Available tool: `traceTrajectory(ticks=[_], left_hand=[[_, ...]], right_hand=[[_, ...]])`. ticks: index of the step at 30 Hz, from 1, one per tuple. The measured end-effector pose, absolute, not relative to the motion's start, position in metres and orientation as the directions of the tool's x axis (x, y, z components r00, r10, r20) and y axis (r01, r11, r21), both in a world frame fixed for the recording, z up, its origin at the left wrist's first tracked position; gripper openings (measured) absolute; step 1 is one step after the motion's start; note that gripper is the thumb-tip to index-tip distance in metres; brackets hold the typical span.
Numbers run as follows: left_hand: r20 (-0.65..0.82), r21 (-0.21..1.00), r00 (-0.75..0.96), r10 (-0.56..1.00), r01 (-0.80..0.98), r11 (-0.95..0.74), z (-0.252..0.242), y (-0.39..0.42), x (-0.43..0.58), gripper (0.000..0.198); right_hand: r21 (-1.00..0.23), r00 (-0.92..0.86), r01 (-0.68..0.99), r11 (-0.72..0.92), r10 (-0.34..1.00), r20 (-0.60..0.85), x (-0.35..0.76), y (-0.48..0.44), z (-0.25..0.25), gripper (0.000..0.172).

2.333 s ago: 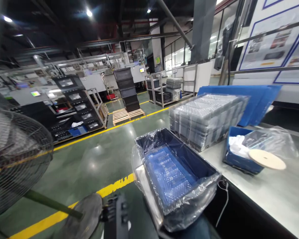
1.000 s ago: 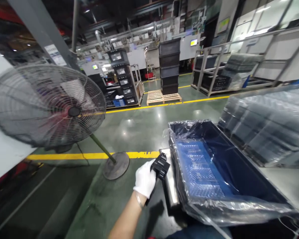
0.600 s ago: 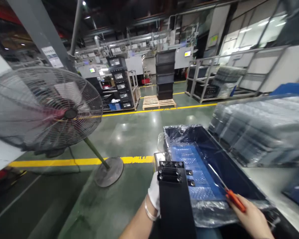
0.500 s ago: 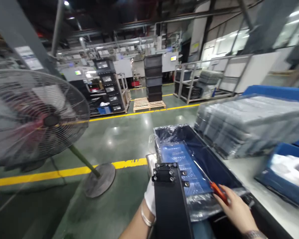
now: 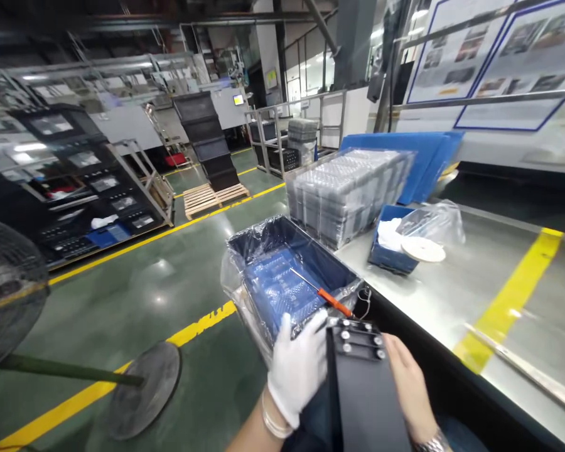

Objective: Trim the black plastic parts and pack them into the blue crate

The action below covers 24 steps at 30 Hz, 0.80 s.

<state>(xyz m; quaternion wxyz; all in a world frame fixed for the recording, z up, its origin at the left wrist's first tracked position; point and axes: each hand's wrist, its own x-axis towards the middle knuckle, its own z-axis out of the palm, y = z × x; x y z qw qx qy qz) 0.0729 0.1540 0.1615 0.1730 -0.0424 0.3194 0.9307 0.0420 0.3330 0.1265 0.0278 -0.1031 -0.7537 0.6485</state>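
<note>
A long black flat part (image 5: pixel 360 395) with several screws at its top end lies lengthwise in front of me. My left hand (image 5: pixel 299 370), in a white glove, grips its left edge. My bare right hand (image 5: pixel 409 389) is closed along its right edge. An orange-handled screwdriver (image 5: pixel 332 301) points up-left over a dark blue bin (image 5: pixel 332 267) lined with clear plastic. The handle's end vanishes behind the part's top, so I cannot tell what holds it. Blue ribbed trays (image 5: pixel 277 289) lie in the bin.
On the steel table (image 5: pixel 452 295), marked with a yellow stripe, stand a wrapped stack of clear trays (image 5: pixel 348 188), a small blue box (image 5: pixel 388 257) holding a white disc, and blue lids (image 5: pixel 428 157). A floor fan (image 5: pixel 9 295) with a round base (image 5: pixel 141 389) stands at left. Stacked black crates (image 5: pixel 207 144) stand farther off.
My view swung right, from the fan toward the table. My left hand brought up the black part. My right hand came in with the screwdriver and now lies along the part's right edge.
</note>
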Motion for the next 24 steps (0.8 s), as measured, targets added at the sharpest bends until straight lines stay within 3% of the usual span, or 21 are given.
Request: traceTrajectory(ticks=[3, 6, 12, 19, 21, 23, 24], left_hand=[[0.001, 0.399, -0.933, 0.359, -0.329, -0.856, 0.173, 0.141, 0.069, 0.086], [-0.011, 0.398, -0.939, 0.342, -0.318, -0.860, 0.175, 0.137, 0.068, 0.096], [-0.065, 0.432, -0.937, 0.343, -0.337, -0.837, 0.174, 0.153, 0.067, 0.092], [-0.006, 0.400, -0.892, 0.451, -0.416, -0.817, 0.181, 0.166, 0.067, 0.098], [0.016, 0.453, -0.893, 0.450, -0.395, -0.799, 0.180, 0.167, 0.067, 0.102], [-0.020, 0.716, -0.921, 0.388, -0.284, -0.638, 0.178, 0.169, 0.066, 0.106], [-0.051, 0.866, -0.947, 0.316, -0.200, -0.458, 0.176, 0.170, 0.065, 0.107]], right_hand=[[-0.975, -0.920, 0.183, 0.124, 0.370, -0.126, 0.042, 0.361, 0.100, 0.055], [-0.964, -0.869, 0.232, 0.131, 0.474, -0.145, 0.041, 0.382, 0.080, 0.053], [-0.951, -0.841, 0.286, 0.119, 0.506, -0.190, 0.049, 0.390, 0.078, 0.056], [-0.915, -0.792, 0.399, -0.059, 0.481, -0.376, 0.051, 0.376, 0.149, 0.053], [-0.904, -0.775, 0.417, -0.090, 0.484, -0.405, 0.052, 0.374, 0.164, 0.053], [-0.899, -0.758, 0.424, -0.114, 0.499, -0.421, 0.053, 0.375, 0.171, 0.056], [-0.898, -0.749, 0.423, -0.121, 0.511, -0.422, 0.054, 0.376, 0.171, 0.056]])
